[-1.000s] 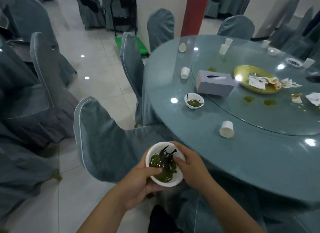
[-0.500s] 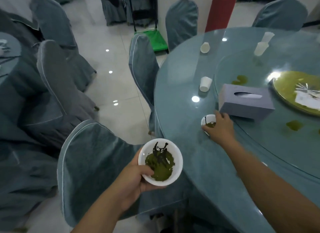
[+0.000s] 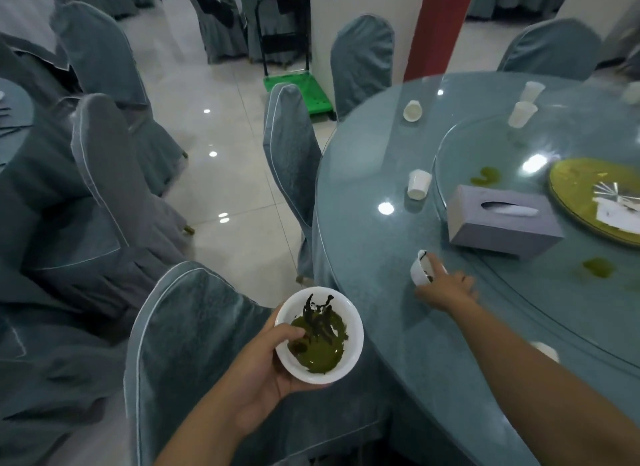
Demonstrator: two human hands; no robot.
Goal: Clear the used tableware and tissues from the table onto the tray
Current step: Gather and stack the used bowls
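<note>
Left hand: my left hand (image 3: 263,365) grips the large white bowl (image 3: 320,337), thumb hooked over the rim at its 9 o'clock, fingers underneath.
Right hand: my right hand (image 3: 446,287) is stretched over the desk (image 3: 363,223) and pinches the small white bowl (image 3: 420,269), one finger inside the rim. That bowl is tipped, mouth towards 9 o'clock. I cannot tell whether it touches the glass.
Where the bowls are: the large one sits at 6 o'clock in my view, off the desk edge and above the covered chair (image 3: 194,344). The small one is at its 2 o'clock, near the tissue box (image 3: 502,223).
Handling: both look like glazed ceramic, so stiff, breakable and slick. The large one holds green sauce and dark scraps, so I judge it must ride level. The small one looks light; a rim pinch should carry it, though residue may grease my finger.
Left on the desk: a near cup (image 3: 419,185) at 12 o'clock of the small bowl, a far cup (image 3: 412,111) beyond it, and a yellow-green plate (image 3: 568,185) at 2 o'clock carrying used tissues (image 3: 616,209).
Spill: a green puddle (image 3: 599,268) at 3 o'clock of my right hand.
Tray: not in view.
Next, my guess: nest the small bowl inside the large one, setting it down gently.
Risk: sauce slopping onto the chair cover.
</note>
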